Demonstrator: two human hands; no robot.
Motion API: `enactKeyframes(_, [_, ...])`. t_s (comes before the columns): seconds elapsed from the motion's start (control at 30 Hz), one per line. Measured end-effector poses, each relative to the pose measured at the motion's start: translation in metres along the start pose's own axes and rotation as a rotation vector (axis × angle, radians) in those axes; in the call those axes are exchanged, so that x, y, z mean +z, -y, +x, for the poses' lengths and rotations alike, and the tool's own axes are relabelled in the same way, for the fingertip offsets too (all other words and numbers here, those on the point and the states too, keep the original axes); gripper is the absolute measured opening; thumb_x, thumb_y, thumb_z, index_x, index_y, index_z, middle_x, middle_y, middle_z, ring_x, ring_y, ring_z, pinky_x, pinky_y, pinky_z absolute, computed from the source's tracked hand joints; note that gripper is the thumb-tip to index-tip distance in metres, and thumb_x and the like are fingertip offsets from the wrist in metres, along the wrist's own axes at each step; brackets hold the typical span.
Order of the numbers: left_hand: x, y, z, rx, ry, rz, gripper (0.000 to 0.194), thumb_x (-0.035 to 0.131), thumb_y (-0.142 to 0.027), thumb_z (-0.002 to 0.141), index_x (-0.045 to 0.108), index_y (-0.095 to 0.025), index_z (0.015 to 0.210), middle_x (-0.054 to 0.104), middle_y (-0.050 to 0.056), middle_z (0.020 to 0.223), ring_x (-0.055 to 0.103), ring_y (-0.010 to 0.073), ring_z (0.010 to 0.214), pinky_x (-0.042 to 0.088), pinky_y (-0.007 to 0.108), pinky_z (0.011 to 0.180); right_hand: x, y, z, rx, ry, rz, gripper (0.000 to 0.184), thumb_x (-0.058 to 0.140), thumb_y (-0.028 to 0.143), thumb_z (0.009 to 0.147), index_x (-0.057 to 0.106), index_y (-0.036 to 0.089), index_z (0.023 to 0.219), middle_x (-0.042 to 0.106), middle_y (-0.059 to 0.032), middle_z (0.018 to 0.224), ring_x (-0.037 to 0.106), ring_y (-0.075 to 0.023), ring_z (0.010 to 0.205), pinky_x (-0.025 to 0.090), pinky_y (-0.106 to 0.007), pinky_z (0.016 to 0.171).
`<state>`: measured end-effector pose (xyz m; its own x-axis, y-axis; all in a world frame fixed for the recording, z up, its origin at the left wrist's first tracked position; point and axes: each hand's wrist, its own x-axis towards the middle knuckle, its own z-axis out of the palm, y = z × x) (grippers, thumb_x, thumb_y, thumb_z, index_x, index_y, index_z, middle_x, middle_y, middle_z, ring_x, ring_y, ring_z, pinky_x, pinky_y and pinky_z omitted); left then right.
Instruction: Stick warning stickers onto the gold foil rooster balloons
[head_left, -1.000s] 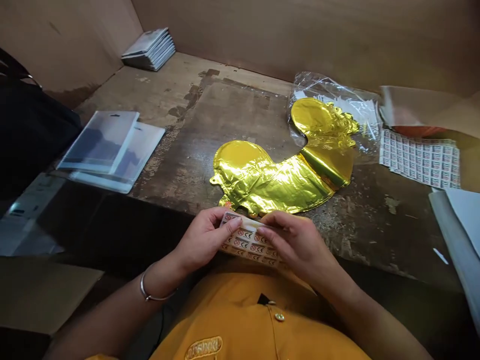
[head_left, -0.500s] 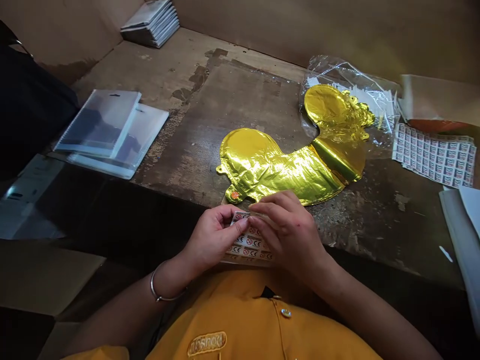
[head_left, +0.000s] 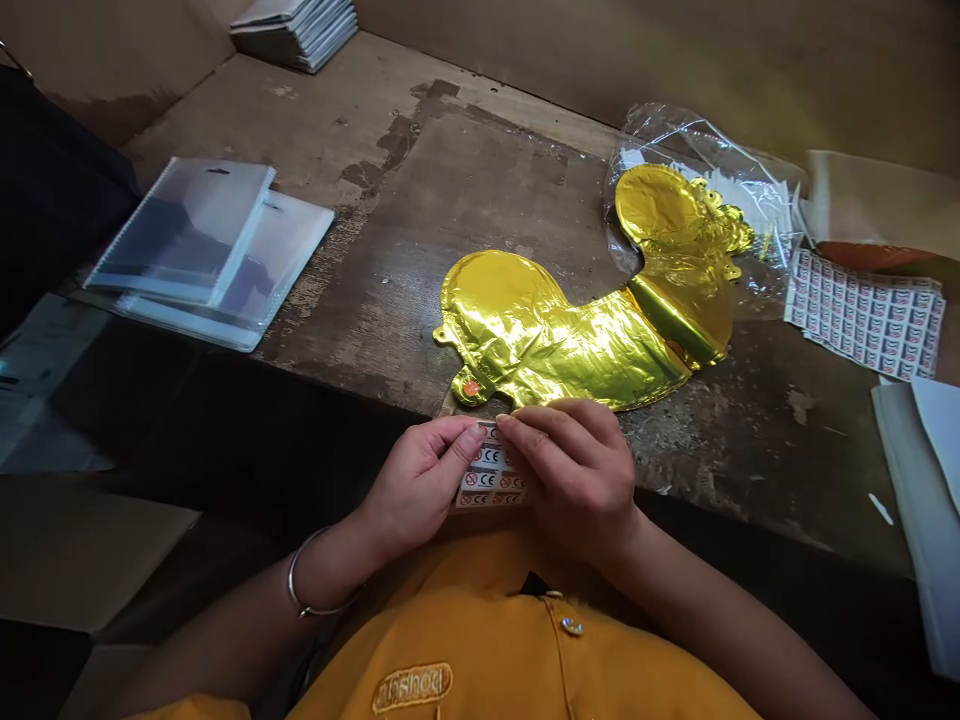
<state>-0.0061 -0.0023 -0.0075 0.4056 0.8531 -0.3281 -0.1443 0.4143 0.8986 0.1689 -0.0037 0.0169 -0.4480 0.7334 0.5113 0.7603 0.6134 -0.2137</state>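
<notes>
A small sheet of CE warning stickers (head_left: 487, 478) is held close to my chest, at the near edge of the table. My left hand (head_left: 420, 480) grips its left side, thumb and fingers closed on it. My right hand (head_left: 574, 465) pinches at the sheet's top edge with fingertips pressed together. Just beyond my hands lies a flat gold foil balloon (head_left: 555, 335), deflated and crinkled, with a second gold foil balloon (head_left: 679, 235) overlapping its right end.
Clear plastic bags (head_left: 202, 245) with hang holes are stacked at the left. A crumpled clear bag (head_left: 750, 195) and a larger sticker sheet (head_left: 862, 310) lie at the right. More packets (head_left: 300, 22) are piled at the far left; white sheets (head_left: 926, 470) sit at the right edge.
My hands have drawn closer together on the sticker sheet, the right fingers sliding left to its top edge. The camera has tilted down a little.
</notes>
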Motion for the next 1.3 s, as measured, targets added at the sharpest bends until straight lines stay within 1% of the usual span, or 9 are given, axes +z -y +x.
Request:
enactKeyframes(0.1, [0.003, 0.002, -0.001, -0.016, -0.003, -0.028, 0.031, 0.056, -0.041, 0.09, 0.068, -0.013, 0.085, 0.065, 0.003, 0.075, 0.057, 0.0143, 0.07, 0.048, 0.025, 0.066, 0.002, -0.001, -0.006, -0.099, -0.028, -0.032, 0.022, 0.064, 0.016, 0.082, 0.066, 0.02, 0.104, 0.073, -0.0042, 0.092, 0.059, -0.0199, 0.084, 0.045, -0.036, 0.073])
enactKeyframes(0.27, [0.005, 0.0, -0.001, -0.045, -0.011, -0.132, 0.031, 0.059, -0.042, 0.088, 0.069, -0.013, 0.085, 0.064, 0.002, 0.071, 0.056, 0.0132, 0.066, 0.047, 0.024, 0.064, 0.002, -0.001, -0.01, -0.166, -0.043, 0.024, 0.023, 0.06, 0.015, 0.083, 0.065, 0.022, 0.104, 0.072, -0.0036, 0.093, 0.059, -0.0196, 0.087, 0.048, -0.036, 0.077])
enactKeyframes(0.43, [0.004, -0.001, -0.001, -0.046, -0.028, -0.144, 0.033, 0.059, -0.043, 0.087, 0.068, -0.012, 0.079, 0.062, 0.001, 0.067, 0.055, 0.012, 0.063, 0.047, 0.023, 0.061, 0.0, 0.004, 0.0, 0.071, -0.033, 0.019, 0.024, 0.066, 0.018, 0.081, 0.063, 0.021, 0.105, 0.07, -0.0058, 0.096, 0.059, -0.0201, 0.089, 0.047, -0.037, 0.085])
enactKeyframes(0.5, [0.004, -0.002, -0.001, -0.038, -0.023, -0.137, 0.032, 0.059, -0.043, 0.088, 0.069, -0.012, 0.082, 0.064, 0.002, 0.069, 0.057, 0.0128, 0.065, 0.049, 0.025, 0.065, 0.0, 0.006, 0.002, 0.11, 0.0, -0.005, 0.022, 0.067, 0.019, 0.081, 0.065, 0.022, 0.103, 0.071, -0.0052, 0.096, 0.059, -0.0202, 0.087, 0.047, -0.037, 0.085])
enactKeyframes(0.73, [0.008, 0.0, -0.003, -0.031, -0.056, -0.148, 0.031, 0.06, -0.042, 0.087, 0.071, -0.013, 0.091, 0.071, 0.005, 0.082, 0.062, 0.0174, 0.077, 0.051, 0.027, 0.07, 0.005, 0.005, -0.012, 0.017, -0.077, -0.05, 0.041, 0.066, 0.018, 0.08, 0.061, 0.03, 0.119, 0.073, -0.0016, 0.103, 0.058, -0.0227, 0.092, 0.043, -0.038, 0.08])
enactKeyframes(0.9, [0.008, 0.002, -0.002, -0.043, -0.058, -0.216, 0.029, 0.059, -0.041, 0.088, 0.07, -0.014, 0.092, 0.071, 0.004, 0.08, 0.062, 0.0149, 0.072, 0.05, 0.024, 0.066, 0.005, 0.004, -0.015, -0.039, -0.087, 0.003, 0.036, 0.064, 0.017, 0.081, 0.063, 0.031, 0.114, 0.073, -0.0008, 0.099, 0.058, -0.022, 0.09, 0.045, -0.037, 0.078])
enactKeyframes(1.0, [0.007, 0.002, -0.001, -0.041, -0.057, -0.22, 0.028, 0.058, -0.04, 0.09, 0.07, -0.014, 0.09, 0.07, 0.003, 0.078, 0.061, 0.0135, 0.069, 0.05, 0.023, 0.065, 0.004, 0.005, -0.007, 0.045, -0.106, 0.015, 0.035, 0.069, 0.017, 0.078, 0.063, 0.028, 0.111, 0.07, -0.004, 0.1, 0.059, -0.0215, 0.092, 0.047, -0.037, 0.083])
enactKeyframes(1.1, [0.007, 0.0, -0.002, -0.029, -0.065, -0.177, 0.029, 0.058, -0.04, 0.089, 0.07, -0.014, 0.089, 0.07, 0.003, 0.077, 0.061, 0.0136, 0.069, 0.05, 0.024, 0.067, 0.003, 0.006, 0.0, 0.135, -0.059, -0.017, 0.03, 0.07, 0.019, 0.079, 0.065, 0.026, 0.107, 0.069, -0.005, 0.097, 0.059, -0.0208, 0.09, 0.047, -0.037, 0.085])
enactKeyframes(1.3, [0.01, -0.001, -0.003, -0.004, -0.087, -0.142, 0.029, 0.06, -0.04, 0.088, 0.071, -0.013, 0.09, 0.07, 0.004, 0.08, 0.06, 0.0153, 0.075, 0.05, 0.025, 0.068, 0.006, 0.006, -0.01, 0.054, -0.111, -0.068, 0.037, 0.07, 0.017, 0.078, 0.064, 0.029, 0.112, 0.071, -0.0029, 0.097, 0.056, -0.0221, 0.089, 0.045, -0.038, 0.08])
